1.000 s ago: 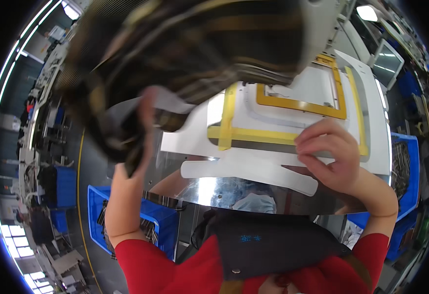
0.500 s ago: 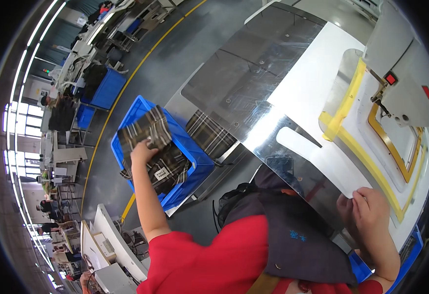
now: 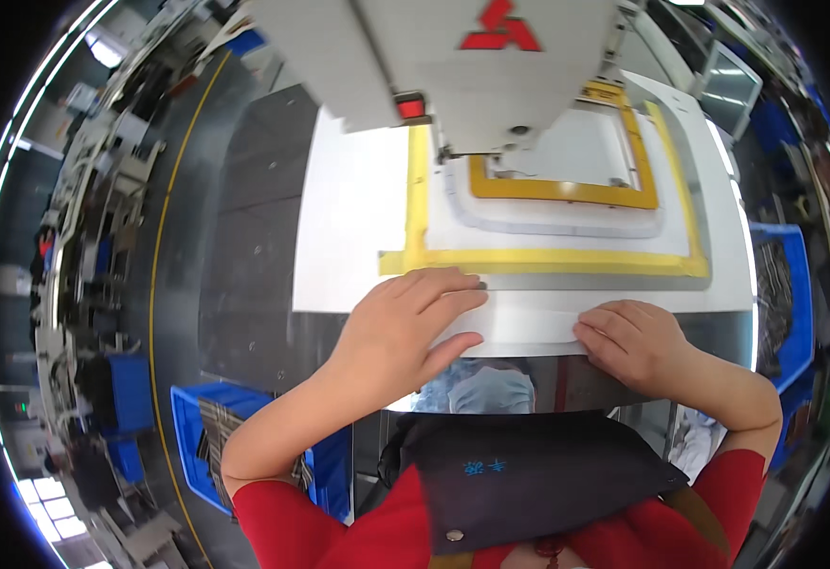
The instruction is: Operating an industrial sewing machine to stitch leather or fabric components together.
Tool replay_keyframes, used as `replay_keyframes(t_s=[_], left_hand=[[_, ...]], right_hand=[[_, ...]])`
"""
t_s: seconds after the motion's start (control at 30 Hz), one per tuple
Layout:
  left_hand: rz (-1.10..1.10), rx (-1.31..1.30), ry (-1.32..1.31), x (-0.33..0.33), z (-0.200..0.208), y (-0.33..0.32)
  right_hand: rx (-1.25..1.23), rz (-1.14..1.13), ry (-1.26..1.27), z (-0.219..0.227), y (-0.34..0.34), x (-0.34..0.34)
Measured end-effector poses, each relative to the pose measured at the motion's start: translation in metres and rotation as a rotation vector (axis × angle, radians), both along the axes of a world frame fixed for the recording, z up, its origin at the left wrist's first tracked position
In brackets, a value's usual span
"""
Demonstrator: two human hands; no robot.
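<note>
Hands flat on white fabric piece at table's near edge, before yellow frame; my left hand spread open; my right hand loosely curled, apparently gripping nothing.

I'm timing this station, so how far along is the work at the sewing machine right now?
Done: plaid fabric lies in the blue bin at the lower left, and neither hand holds any. In hand: the left hand and right hand both press flat on a white piece at the table's near edge, just short of the yellow frame. Left: the piece is not yet under the machine head.
</note>
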State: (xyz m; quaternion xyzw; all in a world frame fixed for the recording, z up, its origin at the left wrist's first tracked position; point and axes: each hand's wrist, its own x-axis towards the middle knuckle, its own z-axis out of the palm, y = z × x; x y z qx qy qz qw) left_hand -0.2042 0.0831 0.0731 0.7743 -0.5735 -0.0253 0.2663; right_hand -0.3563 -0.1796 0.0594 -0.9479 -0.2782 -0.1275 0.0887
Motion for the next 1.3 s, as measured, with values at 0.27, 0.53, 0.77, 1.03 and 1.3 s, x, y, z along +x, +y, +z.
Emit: replay_keyframes(t_s=[0.27, 0.53, 0.77, 1.03, 1.3], left_hand=[[-0.299, 0.372, 1.009, 0.014, 0.004, -0.084], [0.009, 0.406, 0.912, 0.024, 0.011, -0.052], [0.015, 0.231, 0.354, 0.016, -0.01, -0.057], [0.043, -0.118, 0.122, 0.014, -0.019, -0.053], [-0.032, -0.081, 0.048, 0.02, -0.026, -0.055]], right_hand=[[-0.123, 0.036, -0.458, 0.021, -0.014, 0.0], [-0.117, 0.093, -0.395, 0.013, -0.03, -0.005], [0.398, -0.137, 0.06, 0.013, 0.001, 0.044], [0.568, -0.243, 0.591, 0.004, 0.005, 0.075], [0.56, -0.205, 0.459, 0.006, 0.003, 0.075]])
